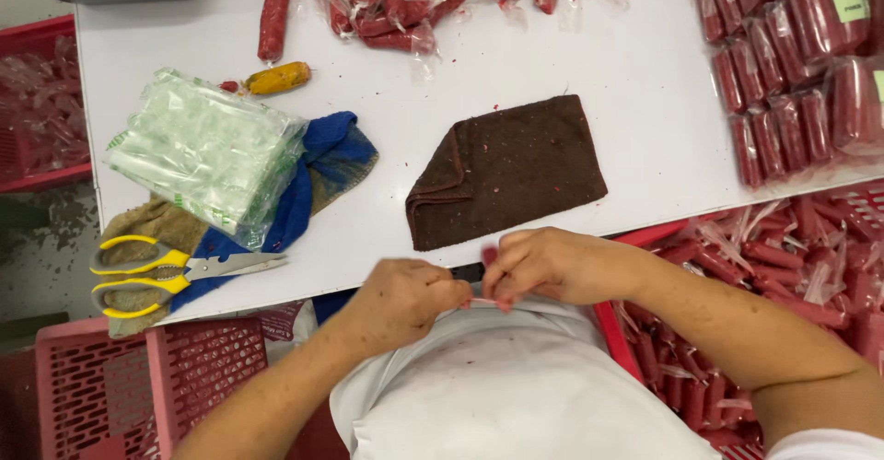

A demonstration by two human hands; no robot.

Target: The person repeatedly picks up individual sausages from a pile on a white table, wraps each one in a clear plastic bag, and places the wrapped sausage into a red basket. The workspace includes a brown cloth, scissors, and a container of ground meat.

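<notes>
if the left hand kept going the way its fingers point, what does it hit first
The left hand points rightward, so it meets the right hand first; their fingertips already pinch a small pinkish piece together.

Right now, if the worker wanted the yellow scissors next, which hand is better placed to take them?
Probably the left hand. The scissors lie on its side of the table edge, while the right hand would have to cross the body. Both hands pinch a small red piece.

The small red piece (488,256) stays mostly hidden behind both hands' fingers (460,291).
</notes>
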